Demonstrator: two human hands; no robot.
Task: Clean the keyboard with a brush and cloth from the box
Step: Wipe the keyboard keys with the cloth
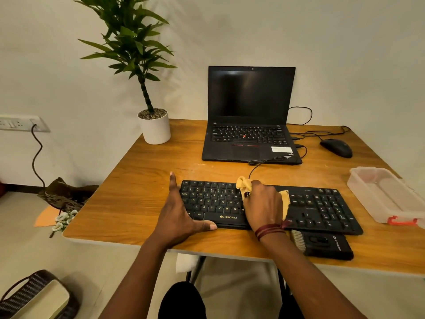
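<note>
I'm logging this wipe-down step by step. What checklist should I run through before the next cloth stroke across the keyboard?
1. Cloth gripped: right hand holds the yellow cloth on the keys. Ok.
2. Keyboard braced: left hand rests against the left end of the keyboard. Ok.
3. Keys to the right free of objects. Ok.
4. Brush out of the way: it lies on the table in front of the keyboard. Ok.
5. Cable slack: it curves back toward the laptop. Ok.
6. Dust left between keys. Cannot tell.
</note>
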